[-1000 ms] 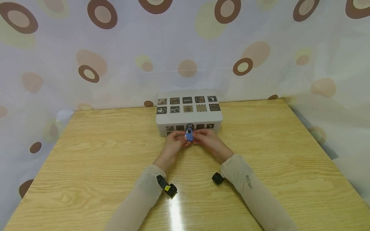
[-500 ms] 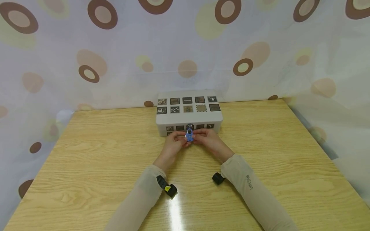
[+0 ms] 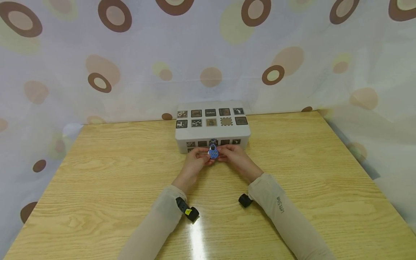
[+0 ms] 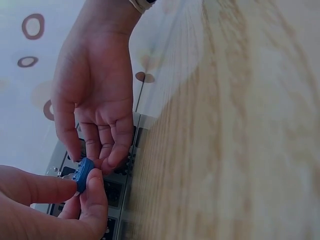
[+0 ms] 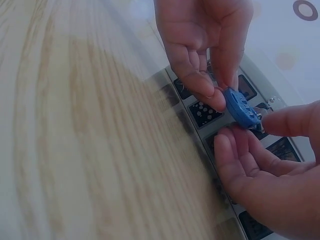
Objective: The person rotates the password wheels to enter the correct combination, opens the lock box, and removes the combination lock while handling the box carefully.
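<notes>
A blue combination padlock (image 3: pixel 213 153) hangs at the metal clasp (image 3: pixel 213 141) on the front of a white box (image 3: pixel 195 133). Small number dials show on its face. My left hand (image 3: pixel 194 160) grips the padlock from the left; in the left wrist view its thumb and fingers pinch the body. From the other side my right hand (image 3: pixel 236 159) holds it lightly, thumb tip by the shackle and fingertips at the back in the right wrist view. Part of the padlock's back is hidden behind fingers.
The box, covered in small square pictures, stands near the back edge of a wooden table (image 3: pixel 130 173). Directly behind it hangs a dotted curtain (image 3: pixel 188 47). Black cameras are strapped at both wrists.
My right thumb has shifted slightly up and off the padlock's face, so more of the dials shows. The left hand and the box have stayed put.
</notes>
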Motion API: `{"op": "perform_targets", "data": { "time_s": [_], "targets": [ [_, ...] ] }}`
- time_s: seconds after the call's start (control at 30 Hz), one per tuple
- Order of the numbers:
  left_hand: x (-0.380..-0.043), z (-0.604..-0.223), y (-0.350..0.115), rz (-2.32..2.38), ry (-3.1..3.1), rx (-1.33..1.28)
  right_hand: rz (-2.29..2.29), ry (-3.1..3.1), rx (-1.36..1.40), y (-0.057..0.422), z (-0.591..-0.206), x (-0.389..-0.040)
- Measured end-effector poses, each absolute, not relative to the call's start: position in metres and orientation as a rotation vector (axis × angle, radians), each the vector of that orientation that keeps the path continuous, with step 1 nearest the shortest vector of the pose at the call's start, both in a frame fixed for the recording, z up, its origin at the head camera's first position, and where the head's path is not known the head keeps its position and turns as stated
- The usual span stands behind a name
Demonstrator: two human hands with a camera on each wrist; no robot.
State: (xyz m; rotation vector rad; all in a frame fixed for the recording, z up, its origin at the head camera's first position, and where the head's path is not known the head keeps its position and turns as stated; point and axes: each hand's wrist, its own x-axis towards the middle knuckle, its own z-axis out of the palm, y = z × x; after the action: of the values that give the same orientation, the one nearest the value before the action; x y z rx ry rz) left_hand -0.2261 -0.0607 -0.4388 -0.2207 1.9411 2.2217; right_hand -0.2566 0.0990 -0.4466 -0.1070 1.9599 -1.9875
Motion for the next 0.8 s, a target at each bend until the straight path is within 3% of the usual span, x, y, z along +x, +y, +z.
{"op": "perform_targets", "data": {
  "time_s": [0.8],
  "targets": [
    [-0.2256,-0.4385,-0.0601,2.229,1.933,-0.206,-2.03,1.946,-0.132,0.0931,-0.4486,-0.2543]
  ]
}}
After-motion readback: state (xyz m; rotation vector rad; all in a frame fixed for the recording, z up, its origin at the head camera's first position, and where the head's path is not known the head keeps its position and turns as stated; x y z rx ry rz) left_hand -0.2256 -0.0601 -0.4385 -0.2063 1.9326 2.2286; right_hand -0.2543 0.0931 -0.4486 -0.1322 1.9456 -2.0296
